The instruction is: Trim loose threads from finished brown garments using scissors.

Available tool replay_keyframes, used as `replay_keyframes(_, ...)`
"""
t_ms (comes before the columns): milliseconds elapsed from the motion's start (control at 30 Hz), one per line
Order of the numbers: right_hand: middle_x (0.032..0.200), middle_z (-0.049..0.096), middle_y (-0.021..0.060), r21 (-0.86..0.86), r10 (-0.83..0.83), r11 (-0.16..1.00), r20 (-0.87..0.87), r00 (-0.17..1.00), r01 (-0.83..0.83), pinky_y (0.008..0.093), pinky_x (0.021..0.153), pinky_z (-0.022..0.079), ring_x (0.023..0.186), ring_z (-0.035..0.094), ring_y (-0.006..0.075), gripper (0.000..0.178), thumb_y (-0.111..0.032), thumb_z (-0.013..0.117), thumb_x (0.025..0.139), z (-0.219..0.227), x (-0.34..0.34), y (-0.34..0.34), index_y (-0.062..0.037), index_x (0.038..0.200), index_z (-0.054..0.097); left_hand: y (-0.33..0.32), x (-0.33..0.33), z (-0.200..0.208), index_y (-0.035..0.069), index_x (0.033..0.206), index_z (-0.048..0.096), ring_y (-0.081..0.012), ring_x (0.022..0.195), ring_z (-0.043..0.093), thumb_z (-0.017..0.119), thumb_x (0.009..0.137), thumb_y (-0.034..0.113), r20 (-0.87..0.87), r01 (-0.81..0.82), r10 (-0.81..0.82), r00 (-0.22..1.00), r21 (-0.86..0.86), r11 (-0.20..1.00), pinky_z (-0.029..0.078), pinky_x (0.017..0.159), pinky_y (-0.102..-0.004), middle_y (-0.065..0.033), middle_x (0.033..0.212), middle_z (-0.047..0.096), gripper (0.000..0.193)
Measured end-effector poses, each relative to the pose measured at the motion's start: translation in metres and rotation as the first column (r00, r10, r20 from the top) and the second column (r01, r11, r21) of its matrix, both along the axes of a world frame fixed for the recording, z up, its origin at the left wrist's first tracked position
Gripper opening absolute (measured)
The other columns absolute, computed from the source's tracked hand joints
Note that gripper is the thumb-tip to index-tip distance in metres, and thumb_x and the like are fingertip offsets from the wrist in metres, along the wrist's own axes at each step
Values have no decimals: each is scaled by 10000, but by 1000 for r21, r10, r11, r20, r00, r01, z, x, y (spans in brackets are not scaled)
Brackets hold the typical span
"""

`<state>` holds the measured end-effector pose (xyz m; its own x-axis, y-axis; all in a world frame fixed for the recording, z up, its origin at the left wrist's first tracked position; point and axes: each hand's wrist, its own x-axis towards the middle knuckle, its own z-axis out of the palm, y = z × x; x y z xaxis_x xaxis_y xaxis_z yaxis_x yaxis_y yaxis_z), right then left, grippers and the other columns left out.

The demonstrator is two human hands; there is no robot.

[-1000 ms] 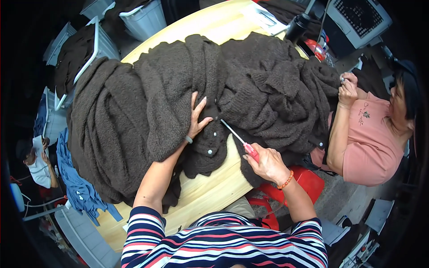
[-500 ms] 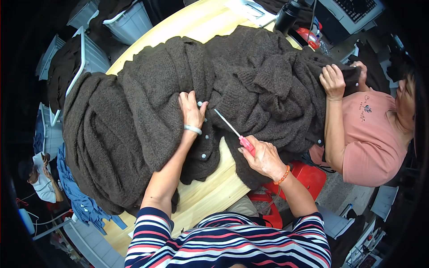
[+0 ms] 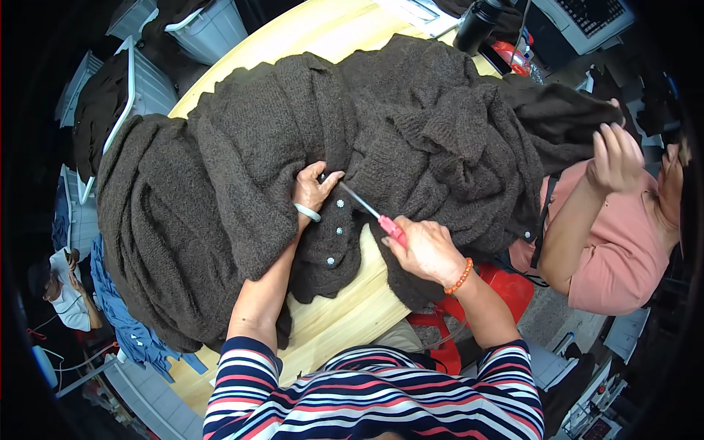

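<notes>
A white sheet or card [image 3: 412, 16] toward one o'clock and a dark keyboard [image 3: 590, 16] near two o'clock are too small for any marking to be read. The pink shirt [image 3: 616, 271] of a co-worker, at three o'clock, carries a small dark mark by the chest, seen too obliquely to make out.

Brown knitwear [image 3: 249, 132], nubbly and thick, is heaped in deep folds across the middle, from nine o'clock to two. Round, pale, faceted-looking buttons [image 3: 339, 231] run down a strip of it just below the left hand [image 3: 314, 192], which lies toward eleven o'clock from the centre. That hand's fingers are bent over the knit, thumb and forefinger close together; whether they pinch cloth I cannot tell. A smooth, pale bangle [image 3: 307, 213] rings the wrist. The right hand [image 3: 427, 251], at four o'clock, has its fingers closed round the pink handle of a slim metal-shafted tool [image 3: 392, 231], its tip beside the left thumb. Orange beads [image 3: 460, 276] circle that wrist.

The worktop [image 3: 242, 55] is pale, wood-grained, with a curved edge. A black bottle [image 3: 480, 26] stands at one o'clock; blue garments [image 3: 128, 315] hang at eight. Ribbed grey plastic bins [image 3: 213, 33] holding dark cloth stand around ten and eleven, and a red seat [image 3: 506, 290] is at four.
</notes>
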<state>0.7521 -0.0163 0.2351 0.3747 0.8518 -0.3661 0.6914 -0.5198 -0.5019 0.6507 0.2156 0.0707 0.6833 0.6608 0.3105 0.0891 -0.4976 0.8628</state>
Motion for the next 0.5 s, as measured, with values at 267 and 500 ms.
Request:
replay_keyframes(267,811,674,240,-14,47,999,1,999,-47,519,755,523,806,668,420,274,-295,600,901,-7,-1,0,-32,978,598,2,-2,-4,14,660,447,-85,587,324,809,797,157,-38,32,-32,999,-2,999,305,498,-301,-10,613,307,413)
replay_keyframes(500,777,658,249,-14,-25,1000,-70,997,24,545,743,507,793,652,447,247,-273,584,904,-24,-6,-30,-48,1001,547,-48,-26,37,93,1421,451,-305,923,566,873,590,134,-310,126,-29,950,298,946,474,828,-395,-142,1042,548,933)
